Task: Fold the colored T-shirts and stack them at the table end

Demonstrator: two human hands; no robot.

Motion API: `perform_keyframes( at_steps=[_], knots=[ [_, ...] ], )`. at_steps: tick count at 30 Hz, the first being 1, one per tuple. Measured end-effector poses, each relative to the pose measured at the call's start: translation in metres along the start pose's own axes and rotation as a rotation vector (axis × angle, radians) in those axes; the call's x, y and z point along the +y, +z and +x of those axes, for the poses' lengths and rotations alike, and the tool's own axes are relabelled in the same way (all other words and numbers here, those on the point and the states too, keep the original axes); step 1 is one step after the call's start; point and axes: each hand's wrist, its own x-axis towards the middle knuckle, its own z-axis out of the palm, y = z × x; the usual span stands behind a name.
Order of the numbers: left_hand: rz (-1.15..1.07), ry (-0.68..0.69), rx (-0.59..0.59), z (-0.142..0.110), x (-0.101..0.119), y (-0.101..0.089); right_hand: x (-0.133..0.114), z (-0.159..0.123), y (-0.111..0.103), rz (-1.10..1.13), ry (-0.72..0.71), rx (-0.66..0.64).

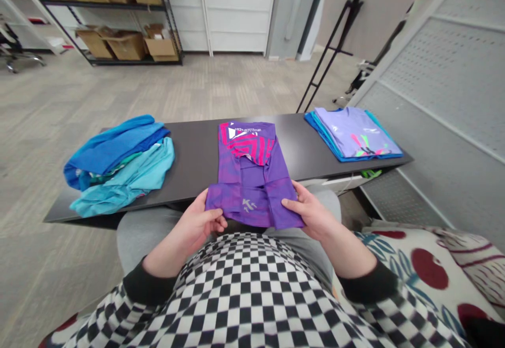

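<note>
A purple shirt [252, 179] with pink stripes and white print lies folded lengthwise into a narrow strip, its near end raised off the table edge and doubled over. My left hand [203, 219] pinches the near left corner between thumb and fingers. At the near right side, my right hand [310, 208] grips the other edge, thumb on top and fingers beneath. A small grey arrow print shows on the near folded part. The far end of the shirt rests flat on the dark table [193, 148].
A loose heap of blue and teal clothes [122, 161] lies on the table's left. Neatly folded shirts [355, 135], lavender on top, are stacked at the right. A grey perforated panel [445, 85] stands on the right. Beyond the table is a shelf with cardboard boxes [126, 45].
</note>
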Motion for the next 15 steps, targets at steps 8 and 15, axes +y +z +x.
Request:
perform_keyframes(
  at_steps=[8,15],
  knots=[
    [0.348,0.033,-0.016,-0.01,-0.009,-0.026,0.004,-0.015,-0.009,-0.02,0.004,-0.013],
    [0.69,0.102,-0.177,-0.035,0.01,-0.043,-0.005,-0.052,-0.024,-0.098,0.225,-0.334]
  ],
)
